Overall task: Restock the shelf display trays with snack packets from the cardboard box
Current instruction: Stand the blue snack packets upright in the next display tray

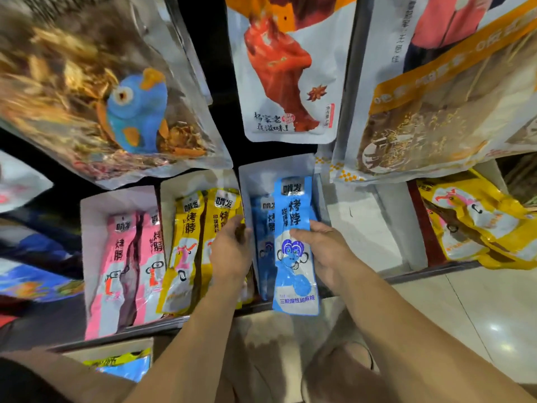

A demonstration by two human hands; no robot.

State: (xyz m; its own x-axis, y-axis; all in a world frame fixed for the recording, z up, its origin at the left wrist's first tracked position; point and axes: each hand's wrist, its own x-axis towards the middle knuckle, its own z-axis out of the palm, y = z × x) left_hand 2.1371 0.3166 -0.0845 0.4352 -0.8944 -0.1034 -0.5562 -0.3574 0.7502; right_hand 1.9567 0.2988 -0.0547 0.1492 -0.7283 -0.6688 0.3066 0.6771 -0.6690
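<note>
In the head view, the blue tray (261, 175), a white display tray on the shelf (406, 279), sat straight ahead of the person and held a few blue snack packets (266, 242) along its left wall. The right grip (322, 251) grasped one more blue packet (295, 248) over that tray, with the thumb laid across the packet's printed front and the fingers behind it. The packet's top end was above the tray's back part and its bottom end hung out past the tray's front edge. The left grip (231, 251) was at the tray's left wall with its fingers curled, but whether they were clenched on the wall, on a packet or on nothing could not be told. Just left of the blue tray stood a tray of yellow packets (186, 245), and further left a tray of pink packets (122, 266). Right of the blue tray, past a bare stretch of shelf, lay a loose heap of yellow bags (479, 228). Above and behind the blue tray hung large snack bags (290, 82). Below and left of it, off the shelf, was the cardboard box (116, 349), with yellow and blue packets showing inside. Below the blue tray's right side was a pale tiled floor (479, 315).
</note>
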